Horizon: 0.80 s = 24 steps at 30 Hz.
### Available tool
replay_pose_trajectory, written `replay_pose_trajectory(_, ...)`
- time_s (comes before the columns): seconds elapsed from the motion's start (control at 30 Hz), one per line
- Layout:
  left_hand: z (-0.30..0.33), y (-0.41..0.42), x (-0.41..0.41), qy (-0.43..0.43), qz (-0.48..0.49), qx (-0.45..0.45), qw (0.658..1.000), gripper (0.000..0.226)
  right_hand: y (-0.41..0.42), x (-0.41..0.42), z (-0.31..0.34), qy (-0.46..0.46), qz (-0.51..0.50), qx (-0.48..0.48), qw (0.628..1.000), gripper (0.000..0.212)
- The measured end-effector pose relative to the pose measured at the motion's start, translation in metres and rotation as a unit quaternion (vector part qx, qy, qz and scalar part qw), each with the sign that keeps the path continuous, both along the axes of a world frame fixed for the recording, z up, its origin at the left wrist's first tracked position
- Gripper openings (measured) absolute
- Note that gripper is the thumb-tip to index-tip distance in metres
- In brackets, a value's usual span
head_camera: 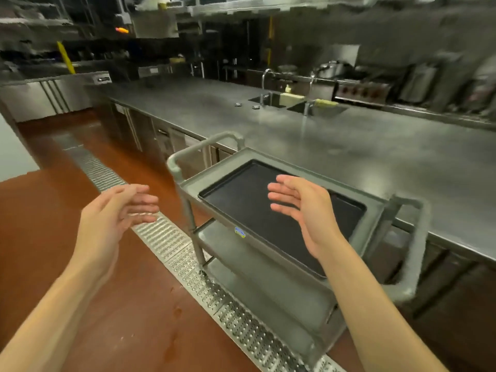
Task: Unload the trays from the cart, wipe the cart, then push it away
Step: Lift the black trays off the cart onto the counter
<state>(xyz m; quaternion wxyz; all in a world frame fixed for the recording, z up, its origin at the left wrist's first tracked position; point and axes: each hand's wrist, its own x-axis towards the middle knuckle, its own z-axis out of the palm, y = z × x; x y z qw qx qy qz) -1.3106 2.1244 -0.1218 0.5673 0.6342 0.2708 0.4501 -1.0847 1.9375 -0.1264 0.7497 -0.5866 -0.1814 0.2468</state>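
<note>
Commercial kitchen, long steel counter (349,146) beside a steel cart (204,183) on red floor. Black tray (241,202) lies flat on cart's top shelf, not yet unloaded. Left hand (118,210) hovers off cart's left side, right hand (300,208) above tray; both empty, fingers straight and loosely spread, palms facing inward, likely lining up to grab tray's edges.
</note>
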Motion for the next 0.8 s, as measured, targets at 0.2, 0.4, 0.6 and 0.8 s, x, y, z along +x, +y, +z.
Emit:
replay_pose_trajectory(0.2, -0.007, 0.076, 0.076, 0.041, -0.134, -0.006, 0.99, 0.023, 0.029, 0.015, -0.009, 0.019, -0.121, -0.027, 0.992, 0.02)
replay_pose_trajectory(0.4, -0.047, 0.129, 0.168, 0.061, -0.224, -0.044, 0.972, 0.018, 0.056, 0.053, -0.055, 0.047, -0.203, -0.045, 0.977, 0.019)
replay_pose_trajectory(0.6, -0.1, 0.178, 0.258, 0.143, -0.283, -0.036, 0.948, 0.017, 0.084, 0.11, -0.124, 0.107, -0.248, -0.117, 0.956, 0.017)
replay_pose_trajectory(0.8, -0.193, 0.23, 0.317, 0.362, -0.335, 0.095, 0.865, 0.015, 0.1, 0.131, -0.219, 0.068, -0.201, -0.372, 0.904, 0.008)
